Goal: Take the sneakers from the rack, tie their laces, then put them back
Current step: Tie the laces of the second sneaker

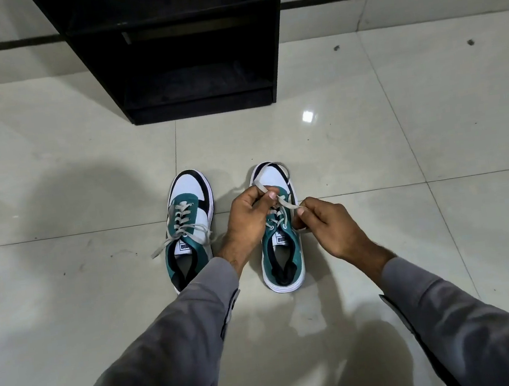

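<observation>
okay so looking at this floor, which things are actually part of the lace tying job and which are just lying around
Part of the job:
right sneaker, its laces pinched by the left hand and right hand
left sneaker, laces loose
black rack, where both go back

Just lying about:
dark specks on the floor tiles

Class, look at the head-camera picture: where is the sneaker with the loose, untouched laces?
The untouched sneaker stands on the floor tiles at centre-left, beside the other sneaker and in front of the black rack.
</observation>
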